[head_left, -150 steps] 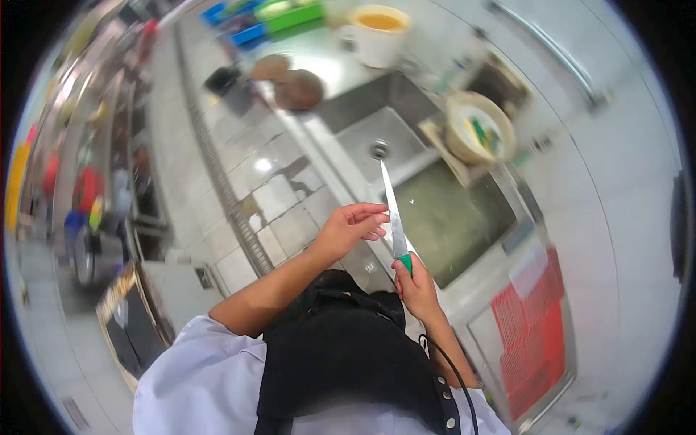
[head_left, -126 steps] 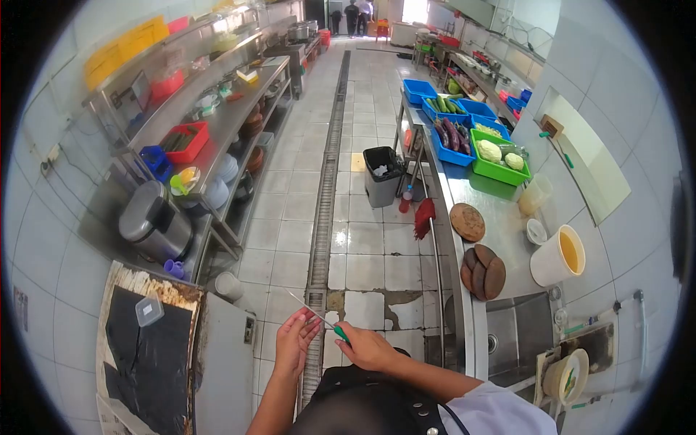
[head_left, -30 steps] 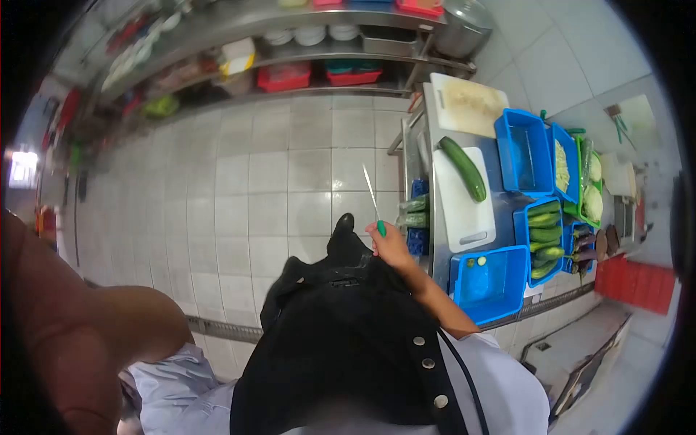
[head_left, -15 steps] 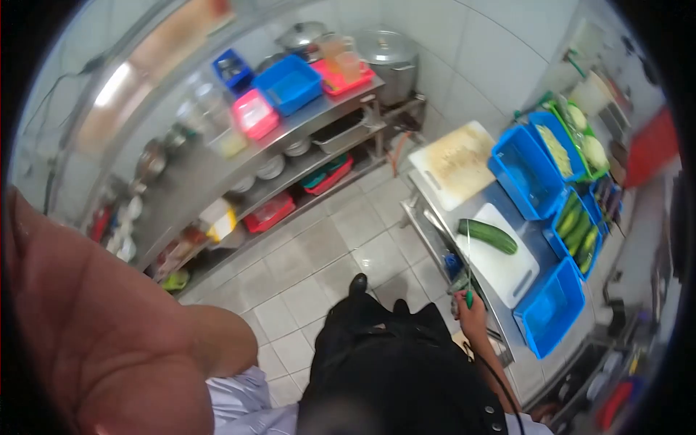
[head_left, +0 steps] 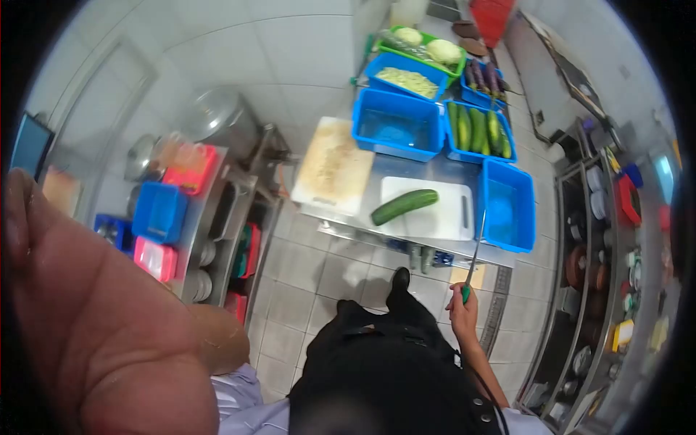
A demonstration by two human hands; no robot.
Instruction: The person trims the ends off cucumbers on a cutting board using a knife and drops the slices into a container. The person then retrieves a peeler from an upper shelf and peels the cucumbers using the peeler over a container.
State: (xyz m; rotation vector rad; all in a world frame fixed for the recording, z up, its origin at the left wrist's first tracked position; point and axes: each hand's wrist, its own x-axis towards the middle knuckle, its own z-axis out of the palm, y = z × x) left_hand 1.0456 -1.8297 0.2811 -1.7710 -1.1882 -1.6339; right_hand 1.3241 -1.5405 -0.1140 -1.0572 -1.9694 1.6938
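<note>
Right hand (head_left: 464, 313) has its fingers wrapped round the knife (head_left: 475, 261), blade now by the blue bin (head_left: 528, 190) instead of across the cucumber (head_left: 404, 206), still on the white board (head_left: 448, 226). Left hand (head_left: 109, 326) fills the near side, can't tell its fingers.

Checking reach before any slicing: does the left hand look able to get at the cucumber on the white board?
Probably yes: nothing covers the cucumber, and the knife in the right hand is off to one side. The left hand is raised near the camera and would need lowering.
</note>
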